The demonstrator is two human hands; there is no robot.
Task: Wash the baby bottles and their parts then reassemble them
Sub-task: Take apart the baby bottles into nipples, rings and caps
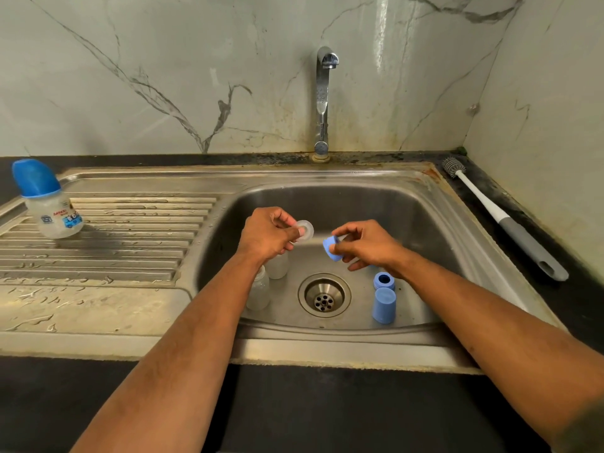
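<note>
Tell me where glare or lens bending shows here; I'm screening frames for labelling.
Head view: a bright streak of glare on the wall right of the tap; wide-angle bending curves the sink front edge; the bottle leans at the left edge; both hands look sharp.

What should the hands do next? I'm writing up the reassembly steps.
Probably seat the clear nipple, pinched in the left hand, into the blue collar ring that the right hand holds. The two parts are close but apart over the sink, and two open bottles stand below.
</note>
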